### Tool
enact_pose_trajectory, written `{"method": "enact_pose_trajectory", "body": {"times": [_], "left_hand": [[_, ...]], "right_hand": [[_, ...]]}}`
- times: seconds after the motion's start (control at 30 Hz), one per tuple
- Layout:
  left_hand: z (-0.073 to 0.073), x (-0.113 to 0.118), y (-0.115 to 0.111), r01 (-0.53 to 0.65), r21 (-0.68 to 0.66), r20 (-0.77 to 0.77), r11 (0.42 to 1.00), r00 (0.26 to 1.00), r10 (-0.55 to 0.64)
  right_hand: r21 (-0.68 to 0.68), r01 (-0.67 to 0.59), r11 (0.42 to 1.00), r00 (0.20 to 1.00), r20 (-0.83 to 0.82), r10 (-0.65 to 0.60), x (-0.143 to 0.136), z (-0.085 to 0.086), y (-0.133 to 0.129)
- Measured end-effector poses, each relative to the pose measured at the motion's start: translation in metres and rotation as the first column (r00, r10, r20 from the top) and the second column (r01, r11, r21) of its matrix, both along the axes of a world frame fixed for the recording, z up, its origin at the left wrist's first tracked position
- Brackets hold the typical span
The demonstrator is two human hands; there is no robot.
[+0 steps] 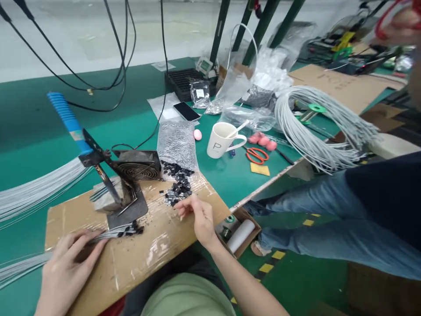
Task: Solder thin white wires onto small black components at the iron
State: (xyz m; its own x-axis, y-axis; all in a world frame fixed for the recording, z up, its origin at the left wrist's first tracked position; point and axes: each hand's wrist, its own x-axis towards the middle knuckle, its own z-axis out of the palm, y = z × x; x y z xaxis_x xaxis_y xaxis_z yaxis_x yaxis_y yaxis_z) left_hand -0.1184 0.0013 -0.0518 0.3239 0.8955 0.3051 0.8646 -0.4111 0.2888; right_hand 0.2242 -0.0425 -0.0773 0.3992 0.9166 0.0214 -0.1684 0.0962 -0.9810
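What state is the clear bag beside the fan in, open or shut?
Looks open: black pieces lie spread from the clear bag's near end onto the cardboard.

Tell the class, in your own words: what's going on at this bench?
A person is working with wires and small black parts over a sheet of cardboard. The left hand holds a bundle of wires, with black parts at their ends. The right hand is at the edge of a loose pile of such parts; whether it grips one is unclear. A blue-handled iron leans in its stand beside a fan. Someone else stands to the right.
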Motion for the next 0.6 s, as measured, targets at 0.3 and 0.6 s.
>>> {"method": "enact_pose_trajectory", "body": {"times": [0.3,0.6], "left_hand": [[0.004,0.012,0.002,0.122,0.035,-0.025,0.992,0.992,-0.121],[0.001,0.021,0.004,0.242,0.064,0.049,0.968,0.968,-0.245]], "right_hand": [[-0.034,-0.033,0.999,0.998,0.054,0.035,-0.015,0.003,-0.015],[-0.020,-0.311,0.950,0.910,0.282,0.304,-0.069,0.017,-0.012]]}}
